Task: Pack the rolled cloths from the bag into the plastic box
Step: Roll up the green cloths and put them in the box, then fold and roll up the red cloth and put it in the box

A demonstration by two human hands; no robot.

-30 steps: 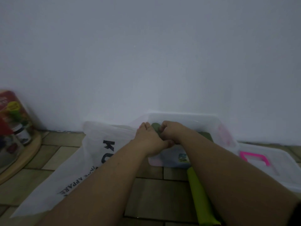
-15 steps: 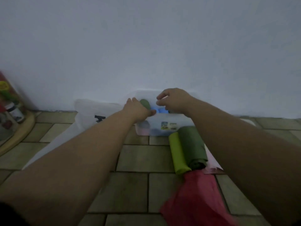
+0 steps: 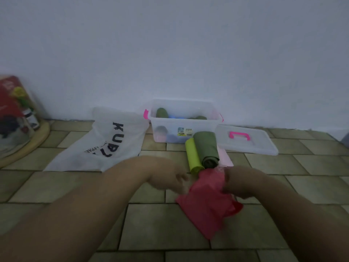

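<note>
A: What are the hands doing?

B: Both are lying on a red cloth (image 3: 206, 202) that is spreading over the tiled floor (image 3: 56, 188). The left hand (image 3: 168, 179) is touching the cloth's edge at 9 o'clock with bent fingers; it is blurred, so I cannot tell if it is really gripping. The right hand (image 3: 239, 181) is curling closed over the cloth's edge at 2 o'clock and is pinching it.

A: And where is the plastic box (image 3: 184, 127) standing?

B: It is standing at 12 o'clock from the hands, against the white wall (image 3: 170, 44), with no lid on. Rolled cloths are already sitting inside; a dark green one (image 3: 162, 112) is showing above the rim at the box's 10 o'clock side.

A: Are more rolls waiting outside?

B: Yes. A lime green roll (image 3: 192, 155) and a dark green roll (image 3: 205, 148) are lying side by side, touching, just in front of the box. The red cloth is lying at 6 o'clock from them.

A: The bag?

B: The white bag (image 3: 98, 146) is lying flat at 9 o'clock from the box. The clear lid (image 3: 245, 140) with a pink handle is resting at 3 o'clock.
</note>
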